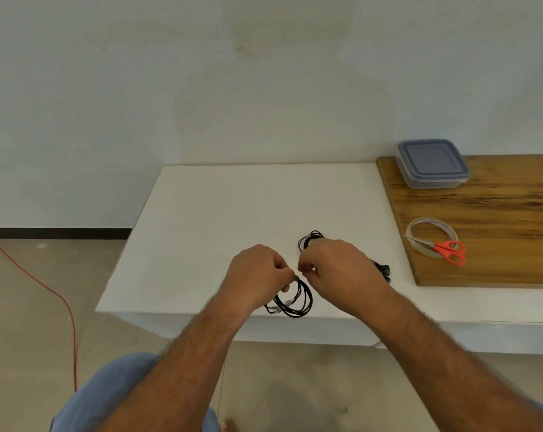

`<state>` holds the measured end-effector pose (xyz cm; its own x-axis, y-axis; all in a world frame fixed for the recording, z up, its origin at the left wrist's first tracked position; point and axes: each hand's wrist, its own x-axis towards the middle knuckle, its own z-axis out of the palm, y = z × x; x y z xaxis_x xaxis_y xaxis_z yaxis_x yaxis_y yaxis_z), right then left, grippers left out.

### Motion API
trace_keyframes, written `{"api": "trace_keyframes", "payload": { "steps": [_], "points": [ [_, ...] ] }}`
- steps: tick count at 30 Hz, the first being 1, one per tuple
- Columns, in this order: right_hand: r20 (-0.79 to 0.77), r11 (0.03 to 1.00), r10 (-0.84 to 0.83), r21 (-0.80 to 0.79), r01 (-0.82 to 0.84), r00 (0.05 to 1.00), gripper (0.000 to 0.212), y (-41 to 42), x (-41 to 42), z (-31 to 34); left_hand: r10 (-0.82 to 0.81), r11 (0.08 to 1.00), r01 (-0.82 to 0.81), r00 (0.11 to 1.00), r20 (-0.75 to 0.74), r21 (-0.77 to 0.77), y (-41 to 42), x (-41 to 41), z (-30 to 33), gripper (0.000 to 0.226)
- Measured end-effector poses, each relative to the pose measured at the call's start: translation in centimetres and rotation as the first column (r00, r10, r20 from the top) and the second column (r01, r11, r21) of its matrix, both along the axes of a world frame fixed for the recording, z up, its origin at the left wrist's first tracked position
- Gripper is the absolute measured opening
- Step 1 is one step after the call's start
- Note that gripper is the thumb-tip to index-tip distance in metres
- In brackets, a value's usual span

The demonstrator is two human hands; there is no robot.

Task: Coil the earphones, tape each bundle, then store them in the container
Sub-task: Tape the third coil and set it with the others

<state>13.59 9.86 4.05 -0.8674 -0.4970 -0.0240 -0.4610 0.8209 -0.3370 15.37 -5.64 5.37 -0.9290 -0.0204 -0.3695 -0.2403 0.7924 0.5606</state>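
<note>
Nearest, the left hand (257, 277) pinches a coiled black earphone cable bundle (292, 302) at the white table's (201, 232) front edge; the right hand (335, 269) curls beside it, its hold unclear. A second black coil (310, 240) lies behind. Farther right, clear tape roll (432, 241), orange-handled scissors (447, 249), and closed grey-lidded plastic container (432, 163): storing remains

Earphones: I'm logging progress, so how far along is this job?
Done: one black coiled earphone bundle lies on the white table. In hand: the left hand and right hand pinch a second black coil. Left: storing; the lidded clear plastic container is closed.
</note>
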Motion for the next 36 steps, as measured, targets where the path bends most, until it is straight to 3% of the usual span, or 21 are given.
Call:
{"api": "trace_keyframes", "payload": {
  "steps": [7, 11, 14, 20, 25, 29, 36],
  "points": [
    [-0.096, 0.998, 0.054, 0.031, -0.051, 0.994, 0.023, 0.4, -0.1, 0.4, -0.059, 0.998, 0.061, 0.997, 0.042, -0.027, 0.2, 0.0, -0.3, 0.021],
    [0.019, 0.992, 0.029, -0.12, -0.027, 0.999, 0.019, 1.0, -0.5, 0.3, -0.148, 0.989, 0.149, 0.988, 0.053, -0.005, 0.3, 0.1, -0.2, 0.024],
    [0.209, 0.945, -0.021, -0.315, 0.088, 0.978, 0.018, 1.6, -0.8, 0.1, -0.216, 0.976, 0.216, 0.975, 0.049, 0.019, 0.3, 0.3, 0.0, 0.028],
    [0.53, 0.765, -0.073, -0.514, 0.389, 0.845, 0.015, 2.3, -1.5, -0.3, -0.238, 0.97, 0.239, 0.971, -0.022, 0.052, 0.2, 0.4, 0.0, 0.018],
    [0.759, 0.666, 0.049, -0.509, 0.544, 0.65, 0.018, 2.6, -1.8, -0.2, -0.277, 0.96, 0.279, 0.958, -0.081, 0.015, 0.3, 0.5, 0.1, 0.015],
    [0.832, 0.679, 0.074, -0.446, 0.583, 0.55, 0.018, 2.7, -1.8, -0.2, -0.308, 0.951, 0.303, 0.943, -0.123, -0.055, 0.6, 0.7, 0.2, 0.016],
    [0.869, 0.643, 0.065, -0.412, 0.645, 0.491, 0.015, 2.9, -2.2, -0.3, -0.335, 0.94, 0.302, 0.909, -0.247, -0.159, 1.2, 0.6, 0.4, 0.019]
  ]
}}
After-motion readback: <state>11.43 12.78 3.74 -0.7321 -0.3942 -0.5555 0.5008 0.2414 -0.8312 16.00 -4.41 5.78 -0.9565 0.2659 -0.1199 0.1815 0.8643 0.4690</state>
